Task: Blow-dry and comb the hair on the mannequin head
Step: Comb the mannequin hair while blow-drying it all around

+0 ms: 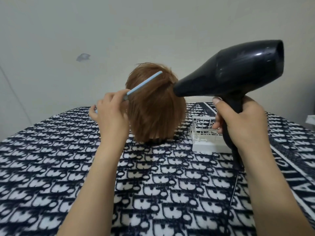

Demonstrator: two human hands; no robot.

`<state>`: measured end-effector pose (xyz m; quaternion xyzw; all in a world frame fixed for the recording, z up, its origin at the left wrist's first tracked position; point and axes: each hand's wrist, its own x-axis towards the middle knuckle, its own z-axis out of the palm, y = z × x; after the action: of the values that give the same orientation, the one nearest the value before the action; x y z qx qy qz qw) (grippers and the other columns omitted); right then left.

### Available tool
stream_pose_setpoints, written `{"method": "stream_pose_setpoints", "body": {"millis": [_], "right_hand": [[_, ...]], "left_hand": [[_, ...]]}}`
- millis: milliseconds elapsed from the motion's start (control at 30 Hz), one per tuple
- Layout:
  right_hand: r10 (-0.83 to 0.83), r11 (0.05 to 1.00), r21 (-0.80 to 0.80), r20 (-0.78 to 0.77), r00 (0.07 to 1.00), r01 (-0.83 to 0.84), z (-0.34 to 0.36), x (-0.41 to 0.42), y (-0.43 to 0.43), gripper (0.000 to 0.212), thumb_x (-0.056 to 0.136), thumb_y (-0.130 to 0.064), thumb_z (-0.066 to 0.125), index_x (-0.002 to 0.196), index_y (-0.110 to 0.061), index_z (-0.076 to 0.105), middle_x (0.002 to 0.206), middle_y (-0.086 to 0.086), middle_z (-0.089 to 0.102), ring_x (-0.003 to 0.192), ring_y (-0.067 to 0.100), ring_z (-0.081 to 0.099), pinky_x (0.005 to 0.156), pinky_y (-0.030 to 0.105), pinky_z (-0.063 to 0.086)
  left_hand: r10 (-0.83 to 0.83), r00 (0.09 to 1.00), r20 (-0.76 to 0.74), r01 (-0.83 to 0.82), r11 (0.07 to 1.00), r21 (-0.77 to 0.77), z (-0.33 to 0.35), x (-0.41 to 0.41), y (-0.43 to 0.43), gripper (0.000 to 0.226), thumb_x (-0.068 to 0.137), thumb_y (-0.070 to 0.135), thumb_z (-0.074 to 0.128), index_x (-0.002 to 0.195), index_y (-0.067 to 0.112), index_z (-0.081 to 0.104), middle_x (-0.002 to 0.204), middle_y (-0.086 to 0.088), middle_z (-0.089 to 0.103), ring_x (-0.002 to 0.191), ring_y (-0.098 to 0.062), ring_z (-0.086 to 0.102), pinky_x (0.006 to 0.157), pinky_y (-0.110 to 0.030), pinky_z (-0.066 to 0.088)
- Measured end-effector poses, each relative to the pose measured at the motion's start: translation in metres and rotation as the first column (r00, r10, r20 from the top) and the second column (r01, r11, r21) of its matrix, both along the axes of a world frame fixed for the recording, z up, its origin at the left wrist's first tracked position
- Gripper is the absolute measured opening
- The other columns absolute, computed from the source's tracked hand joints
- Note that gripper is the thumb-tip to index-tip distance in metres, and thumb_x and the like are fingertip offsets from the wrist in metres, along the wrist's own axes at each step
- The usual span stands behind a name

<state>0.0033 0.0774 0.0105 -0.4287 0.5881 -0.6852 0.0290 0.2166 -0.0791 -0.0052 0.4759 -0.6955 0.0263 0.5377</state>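
Observation:
A mannequin head with short light-brown hair [156, 106] stands upright on the table, its back toward me. My left hand [110, 113] grips a light-blue comb [144, 84], which lies slanted across the upper left of the hair. My right hand [238, 120] is closed around the handle of a black hair dryer [235, 68]. The dryer's nozzle almost touches the right side of the hair. The mannequin's face is hidden.
A navy-and-white patterned cloth [153, 184] covers the table. A white wire rack [206, 135] stands right of the mannequin, partly behind my right hand. The dryer's cord [234, 189] trails down over the cloth. A plain wall rises behind.

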Motion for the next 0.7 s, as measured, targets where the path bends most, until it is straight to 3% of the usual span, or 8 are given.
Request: {"method": "stream_pose_setpoints", "body": {"millis": [167, 333, 467, 700], "right_hand": [[0.015, 1.000, 0.023, 0.004, 1.000, -0.015, -0.003, 0.000, -0.004, 0.018, 0.093, -0.032, 0.069, 0.080, -0.021, 0.062, 0.055, -0.005, 0.065, 0.044, 0.010, 0.064, 0.043, 0.023, 0.052], [0.037, 0.999, -0.014, 0.046, 0.998, -0.037, -0.002, 0.000, -0.006, 0.017, 0.092, -0.032, 0.070, 0.082, -0.020, 0.063, 0.055, -0.005, 0.066, 0.044, 0.010, 0.063, 0.043, 0.021, 0.050], [0.052, 0.998, -0.037, 0.070, 0.996, -0.049, -0.002, -0.001, -0.005, 0.016, 0.092, -0.032, 0.070, 0.083, -0.021, 0.063, 0.055, -0.005, 0.065, 0.044, 0.011, 0.063, 0.043, 0.021, 0.048], [0.058, 0.998, -0.014, 0.047, 0.997, -0.058, -0.002, 0.002, -0.005, 0.018, 0.093, -0.032, 0.069, 0.082, -0.020, 0.063, 0.057, -0.005, 0.065, 0.044, 0.011, 0.064, 0.045, 0.021, 0.050]], "left_hand": [[0.049, 0.998, 0.043, -0.050, 0.998, 0.022, 0.029, -0.013, -0.024, 0.042, 0.090, 0.006, 0.051, 0.120, 0.035, 0.059, 0.115, -0.001, 0.059, 0.109, -0.026, 0.050, 0.104, -0.054, 0.024], [0.088, 0.961, 0.264, -0.083, 0.996, -0.029, 0.031, -0.023, -0.034, 0.050, 0.085, -0.002, 0.048, 0.118, 0.035, 0.055, 0.107, -0.002, 0.057, 0.105, -0.029, 0.047, 0.098, -0.050, 0.024], [0.075, 0.954, 0.291, -0.060, 0.996, -0.059, 0.020, -0.022, -0.031, 0.056, 0.079, -0.007, 0.048, 0.116, 0.034, 0.056, 0.105, -0.001, 0.057, 0.101, -0.029, 0.048, 0.095, -0.049, 0.024], [0.075, 0.942, 0.327, -0.052, 0.996, -0.077, -0.002, -0.017, -0.023, 0.041, 0.088, 0.001, 0.053, 0.114, 0.032, 0.059, 0.103, 0.001, 0.057, 0.095, -0.027, 0.050, 0.095, -0.050, 0.027]]}}
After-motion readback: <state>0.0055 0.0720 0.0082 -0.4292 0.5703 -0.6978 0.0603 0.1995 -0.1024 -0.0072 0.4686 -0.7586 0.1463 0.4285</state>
